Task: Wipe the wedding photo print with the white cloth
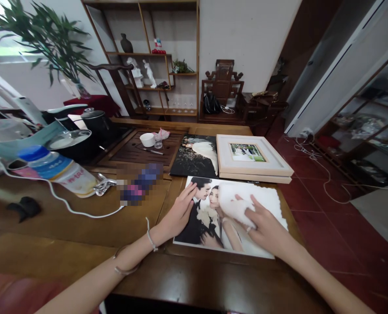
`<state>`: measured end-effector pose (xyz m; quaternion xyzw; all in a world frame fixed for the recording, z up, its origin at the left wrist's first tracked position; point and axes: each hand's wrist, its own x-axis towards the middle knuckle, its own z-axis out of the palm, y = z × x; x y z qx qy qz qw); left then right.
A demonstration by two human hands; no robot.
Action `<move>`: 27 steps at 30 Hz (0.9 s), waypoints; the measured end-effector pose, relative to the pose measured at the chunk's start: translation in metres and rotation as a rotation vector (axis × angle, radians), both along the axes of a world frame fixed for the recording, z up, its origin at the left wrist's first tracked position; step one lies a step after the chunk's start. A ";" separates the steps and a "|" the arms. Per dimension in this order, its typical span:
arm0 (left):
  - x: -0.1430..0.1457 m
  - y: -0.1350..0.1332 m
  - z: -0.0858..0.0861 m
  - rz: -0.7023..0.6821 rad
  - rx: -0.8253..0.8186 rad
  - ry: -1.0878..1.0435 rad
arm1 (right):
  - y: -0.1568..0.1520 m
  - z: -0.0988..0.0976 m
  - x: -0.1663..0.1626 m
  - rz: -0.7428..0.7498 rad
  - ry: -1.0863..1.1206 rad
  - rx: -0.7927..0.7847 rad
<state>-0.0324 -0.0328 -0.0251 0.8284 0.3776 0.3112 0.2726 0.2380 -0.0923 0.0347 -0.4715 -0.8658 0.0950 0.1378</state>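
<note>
A large wedding photo print point(228, 240) of a couple lies flat near the table's front edge. Along its left side rests my left hand point(181, 210), open, with the fingers stretched out over the margin. My right hand point(262, 226) is closed on a white wipe point(236, 204) held against the right half of the print. Part of the picture is hidden under the wipe and this hand. Behind the print lies a dark photo panel point(194, 157) showing a white gown. Beside that panel, pale wooden picture frames point(288, 170) are stacked, the top one holding a small photo.
To the left stand a blue-capped plastic bottle point(66, 172), a black pot point(72, 144) and a dark kettle point(95, 122). A white cable point(82, 213) crosses the wooden table point(141, 248) to a pixelated object point(143, 183). Further back, a tea tray point(128, 150) bears a white cup point(147, 139).
</note>
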 end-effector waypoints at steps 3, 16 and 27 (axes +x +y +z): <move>0.000 0.000 -0.001 -0.002 0.005 0.007 | 0.012 -0.003 0.012 -0.037 -0.027 0.048; -0.001 0.000 -0.005 -0.014 0.041 -0.003 | 0.031 -0.009 0.010 -0.033 -0.029 0.165; 0.000 -0.001 -0.004 0.004 0.020 -0.006 | -0.056 -0.001 -0.010 0.163 -0.018 0.002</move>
